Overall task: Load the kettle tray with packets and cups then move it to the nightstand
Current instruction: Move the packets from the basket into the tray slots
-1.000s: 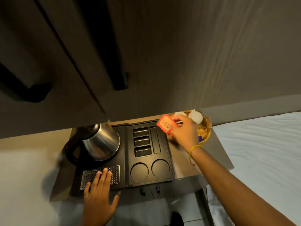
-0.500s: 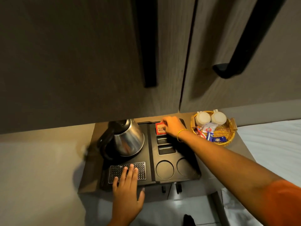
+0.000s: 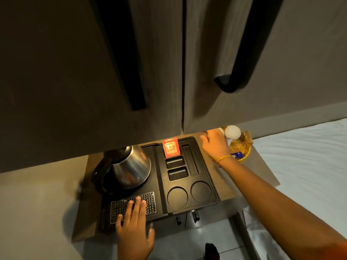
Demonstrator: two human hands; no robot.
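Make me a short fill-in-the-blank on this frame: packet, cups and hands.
1. The red packet sits in the tray's ____ small slot, nearest the wall.
2. The tray's two round cup wells hold ____ cups.
3. The left hand lies flat with its fingers on the perforated ____.
4. The right hand reaches over the ____, where a white cup sits.

Missing words: top; no; grille; basket

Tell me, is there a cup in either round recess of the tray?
No, both round recesses of the tray are bare.
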